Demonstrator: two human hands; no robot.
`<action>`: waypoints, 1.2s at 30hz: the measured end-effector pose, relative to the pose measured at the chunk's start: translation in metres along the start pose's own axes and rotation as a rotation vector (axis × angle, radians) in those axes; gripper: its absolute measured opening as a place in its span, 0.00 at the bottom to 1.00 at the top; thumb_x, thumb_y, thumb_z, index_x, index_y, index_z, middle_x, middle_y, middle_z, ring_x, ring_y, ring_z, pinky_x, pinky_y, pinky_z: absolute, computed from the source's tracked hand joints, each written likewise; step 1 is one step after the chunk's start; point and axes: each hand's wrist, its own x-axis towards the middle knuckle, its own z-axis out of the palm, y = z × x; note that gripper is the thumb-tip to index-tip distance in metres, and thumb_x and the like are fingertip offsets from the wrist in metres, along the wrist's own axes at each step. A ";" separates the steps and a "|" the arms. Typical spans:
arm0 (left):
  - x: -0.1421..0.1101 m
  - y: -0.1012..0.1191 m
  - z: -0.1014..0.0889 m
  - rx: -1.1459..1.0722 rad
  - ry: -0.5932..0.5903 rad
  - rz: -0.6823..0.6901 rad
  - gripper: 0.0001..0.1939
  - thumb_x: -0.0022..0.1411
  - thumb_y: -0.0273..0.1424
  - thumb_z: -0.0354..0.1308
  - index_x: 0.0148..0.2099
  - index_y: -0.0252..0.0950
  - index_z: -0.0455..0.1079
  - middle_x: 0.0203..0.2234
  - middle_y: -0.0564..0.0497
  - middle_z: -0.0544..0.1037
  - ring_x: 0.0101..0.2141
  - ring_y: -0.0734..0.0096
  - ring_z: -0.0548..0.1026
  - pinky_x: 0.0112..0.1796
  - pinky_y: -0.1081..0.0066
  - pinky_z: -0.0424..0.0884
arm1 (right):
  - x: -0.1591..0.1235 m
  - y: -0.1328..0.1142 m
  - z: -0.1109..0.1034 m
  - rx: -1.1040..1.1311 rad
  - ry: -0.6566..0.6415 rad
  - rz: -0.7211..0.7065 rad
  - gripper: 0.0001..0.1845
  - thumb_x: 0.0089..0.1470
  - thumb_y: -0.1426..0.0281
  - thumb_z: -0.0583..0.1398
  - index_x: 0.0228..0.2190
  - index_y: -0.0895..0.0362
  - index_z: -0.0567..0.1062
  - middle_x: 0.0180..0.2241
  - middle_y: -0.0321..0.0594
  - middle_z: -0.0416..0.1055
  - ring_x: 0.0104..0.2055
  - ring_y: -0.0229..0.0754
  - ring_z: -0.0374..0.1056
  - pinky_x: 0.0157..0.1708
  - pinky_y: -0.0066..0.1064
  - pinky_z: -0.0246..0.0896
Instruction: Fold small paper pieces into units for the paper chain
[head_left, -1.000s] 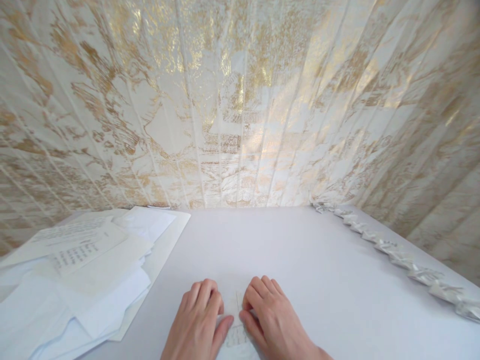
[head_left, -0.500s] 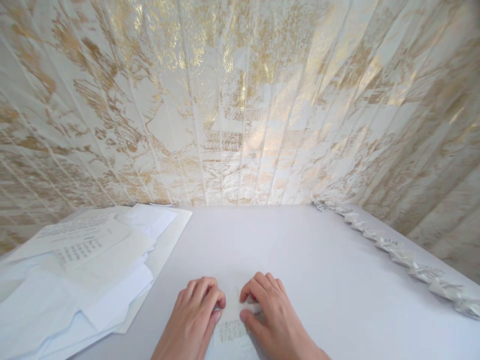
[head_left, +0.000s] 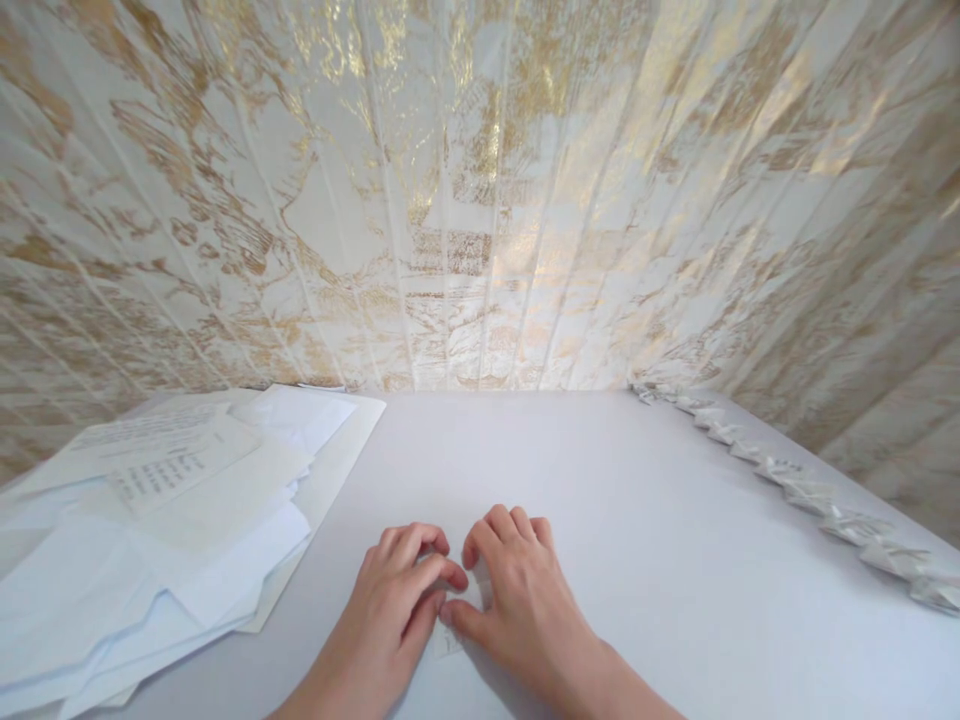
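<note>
1. Small folded paper (head_left: 448,640) lies on the white table (head_left: 600,500), front centre, nearly buried beneath your hands
2. Your left hand (head_left: 394,600) presses down on it, fingers curled, fingertip meeting the other thumb
3. Your right hand (head_left: 517,600) pins its right side, fingers bent
4. Loose sheets (head_left: 150,540) piled far left
5. A row of folded paper pieces (head_left: 810,495) lines the right edge beside the gold-patterned curtain (head_left: 480,200)

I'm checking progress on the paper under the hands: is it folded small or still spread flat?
Folded small, it seems: only a corner of the paper shows between the left hand and right hand, which cover the rest.
</note>
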 end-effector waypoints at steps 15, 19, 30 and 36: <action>-0.003 0.002 -0.006 -0.018 -0.064 -0.045 0.17 0.59 0.20 0.48 0.42 0.46 0.70 0.47 0.51 0.67 0.51 0.58 0.64 0.51 0.55 0.64 | -0.010 0.033 -0.038 -0.006 -0.156 0.108 0.19 0.47 0.78 0.62 0.42 0.56 0.69 0.44 0.42 0.67 0.46 0.49 0.60 0.47 0.42 0.50; 0.000 0.005 -0.007 -0.003 -0.109 -0.071 0.15 0.60 0.21 0.47 0.41 0.44 0.69 0.48 0.50 0.67 0.51 0.58 0.64 0.51 0.54 0.62 | -0.017 0.045 -0.049 -0.002 -0.174 0.144 0.20 0.48 0.79 0.60 0.44 0.55 0.69 0.45 0.42 0.67 0.48 0.50 0.60 0.48 0.43 0.50; 0.059 0.051 -0.028 0.140 -0.436 -0.057 0.16 0.47 0.21 0.59 0.41 0.38 0.68 0.38 0.51 0.73 0.44 0.59 0.67 0.47 0.60 0.58 | -0.029 0.062 -0.041 0.272 -0.031 0.094 0.19 0.51 0.79 0.57 0.45 0.54 0.69 0.43 0.39 0.69 0.47 0.46 0.62 0.51 0.41 0.54; 0.056 0.038 -0.024 0.050 -0.415 -0.112 0.08 0.46 0.26 0.59 0.27 0.38 0.61 0.29 0.56 0.68 0.37 0.64 0.66 0.38 0.67 0.58 | -0.032 0.049 -0.031 0.475 0.016 0.061 0.25 0.45 0.76 0.65 0.46 0.54 0.67 0.44 0.40 0.68 0.48 0.46 0.64 0.51 0.37 0.58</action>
